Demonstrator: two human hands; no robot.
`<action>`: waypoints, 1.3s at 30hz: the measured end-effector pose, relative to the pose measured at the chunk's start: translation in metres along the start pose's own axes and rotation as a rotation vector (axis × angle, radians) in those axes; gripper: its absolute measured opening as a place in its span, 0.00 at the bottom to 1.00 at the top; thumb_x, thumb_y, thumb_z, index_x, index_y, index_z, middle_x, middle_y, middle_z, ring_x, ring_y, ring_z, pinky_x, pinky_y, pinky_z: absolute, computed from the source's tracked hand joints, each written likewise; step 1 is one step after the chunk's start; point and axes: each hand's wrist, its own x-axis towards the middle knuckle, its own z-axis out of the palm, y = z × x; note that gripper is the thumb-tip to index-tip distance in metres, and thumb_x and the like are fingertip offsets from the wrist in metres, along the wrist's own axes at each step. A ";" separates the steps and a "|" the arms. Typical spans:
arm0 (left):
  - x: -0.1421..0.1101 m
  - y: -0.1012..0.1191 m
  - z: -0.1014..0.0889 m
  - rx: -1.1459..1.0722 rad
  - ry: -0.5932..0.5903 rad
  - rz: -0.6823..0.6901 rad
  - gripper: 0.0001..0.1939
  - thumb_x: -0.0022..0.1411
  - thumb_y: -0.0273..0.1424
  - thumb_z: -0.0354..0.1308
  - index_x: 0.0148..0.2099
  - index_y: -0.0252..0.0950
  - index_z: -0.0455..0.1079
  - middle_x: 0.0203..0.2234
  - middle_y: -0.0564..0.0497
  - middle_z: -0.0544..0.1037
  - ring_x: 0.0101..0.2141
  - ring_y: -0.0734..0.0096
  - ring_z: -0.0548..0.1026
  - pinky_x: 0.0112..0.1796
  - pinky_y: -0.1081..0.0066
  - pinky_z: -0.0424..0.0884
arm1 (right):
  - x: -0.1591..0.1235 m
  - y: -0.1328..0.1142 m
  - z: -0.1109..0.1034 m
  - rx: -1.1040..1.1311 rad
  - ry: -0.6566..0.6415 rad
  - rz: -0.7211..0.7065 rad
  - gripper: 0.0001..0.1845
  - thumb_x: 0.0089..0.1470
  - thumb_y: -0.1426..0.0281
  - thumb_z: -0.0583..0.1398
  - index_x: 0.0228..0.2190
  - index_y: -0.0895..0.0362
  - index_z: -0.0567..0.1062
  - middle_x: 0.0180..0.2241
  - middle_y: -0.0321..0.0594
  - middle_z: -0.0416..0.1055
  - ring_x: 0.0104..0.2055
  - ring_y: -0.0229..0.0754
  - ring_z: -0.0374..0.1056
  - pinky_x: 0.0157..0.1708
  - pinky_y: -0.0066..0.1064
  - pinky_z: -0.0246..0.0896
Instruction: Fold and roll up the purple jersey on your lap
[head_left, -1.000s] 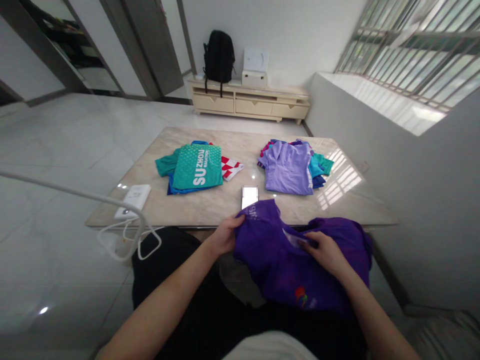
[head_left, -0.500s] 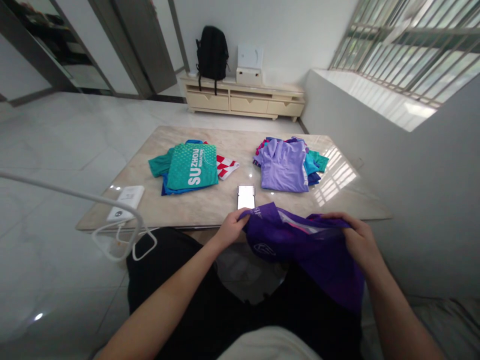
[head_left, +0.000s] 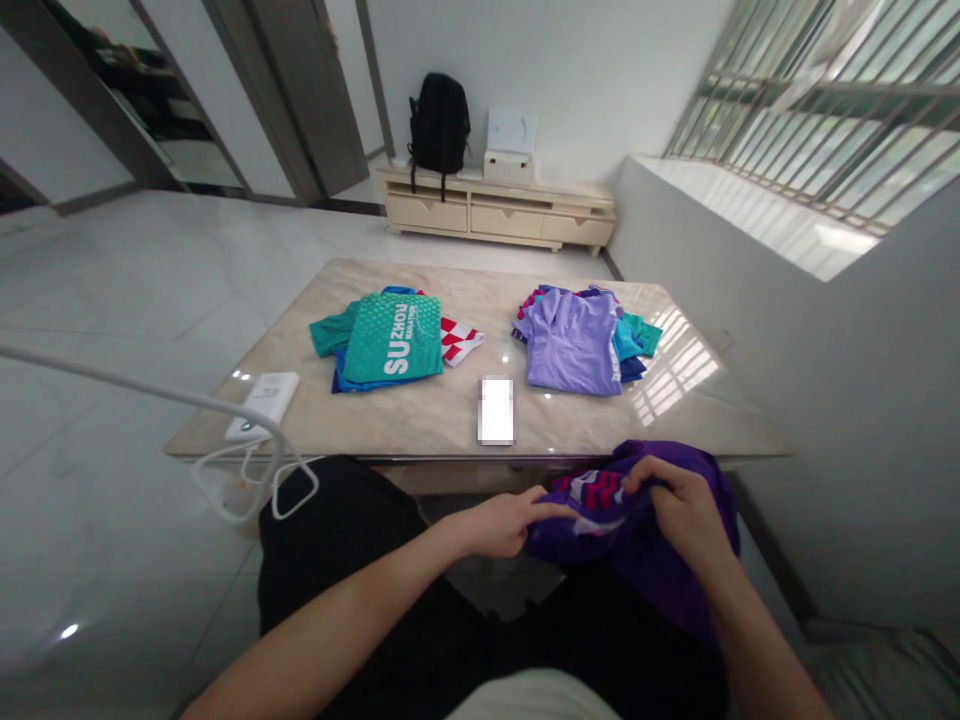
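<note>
Purple shirt (head_left: 660, 545) bunched over lap, just short of tabletop (head_left: 420, 415) near edge; right hand (head_left: 686, 510) fingers closed on its top folds. Left hand (head_left: 502, 522) fingers pinch its left edge; phone (head_left: 496, 410) lies on tabletop just beyond.

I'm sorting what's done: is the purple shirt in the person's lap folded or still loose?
Loose. The purple shirt is bunched between the left hand and right hand, not flat like the folded stacks on the table.

On the bench (head_left: 420, 420), a green Suzhou shirt (head_left: 394, 338) tops a pile left of centre, a lilac shirt (head_left: 566, 340) another right. A phone (head_left: 496, 410) lies between; a backpack (head_left: 440, 120) sits on the cabinet (head_left: 499, 212) behind.
</note>
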 end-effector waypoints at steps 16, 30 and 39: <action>0.013 -0.012 0.010 0.351 0.071 0.034 0.10 0.70 0.39 0.61 0.39 0.38 0.74 0.39 0.48 0.78 0.39 0.62 0.78 0.36 0.69 0.68 | 0.011 0.000 0.021 -0.392 0.115 -0.006 0.14 0.57 0.60 0.54 0.33 0.53 0.78 0.37 0.40 0.78 0.41 0.50 0.74 0.44 0.37 0.61; 0.023 -0.043 0.057 0.455 -0.131 -0.115 0.13 0.63 0.38 0.66 0.49 0.41 0.81 0.38 0.45 0.81 0.34 0.55 0.80 0.33 0.65 0.73 | 0.005 -0.014 0.016 -0.253 0.049 -0.092 0.17 0.58 0.55 0.61 0.34 0.55 0.81 0.36 0.41 0.80 0.38 0.48 0.75 0.40 0.36 0.65; 0.028 -0.037 0.049 0.372 -0.006 -0.214 0.07 0.62 0.35 0.68 0.36 0.37 0.81 0.35 0.45 0.80 0.33 0.57 0.80 0.34 0.65 0.74 | 0.012 0.017 -0.006 -0.238 0.067 0.012 0.22 0.53 0.48 0.65 0.35 0.52 0.85 0.37 0.41 0.81 0.40 0.51 0.75 0.45 0.40 0.67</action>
